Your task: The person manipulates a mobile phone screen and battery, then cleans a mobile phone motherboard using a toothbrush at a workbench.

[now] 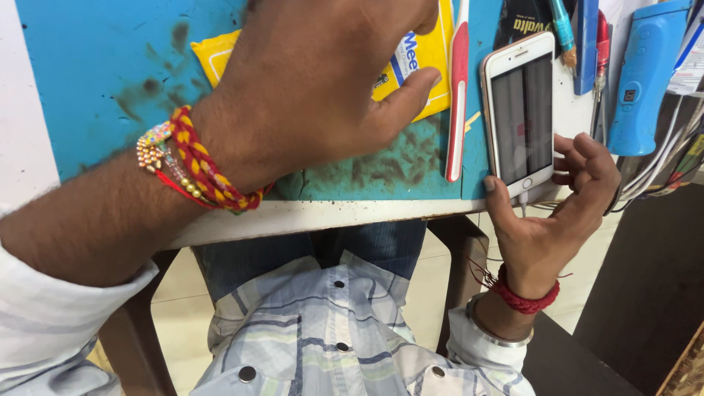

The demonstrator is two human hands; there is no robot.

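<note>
Bare blue mat (88,88) left; tools (645,73) crowding right edge

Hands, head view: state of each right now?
Left hand: open, palm down over the yellow packet; contact cannot be told.
Right hand: curled around the bottom end of the phone, holding it.
</note>
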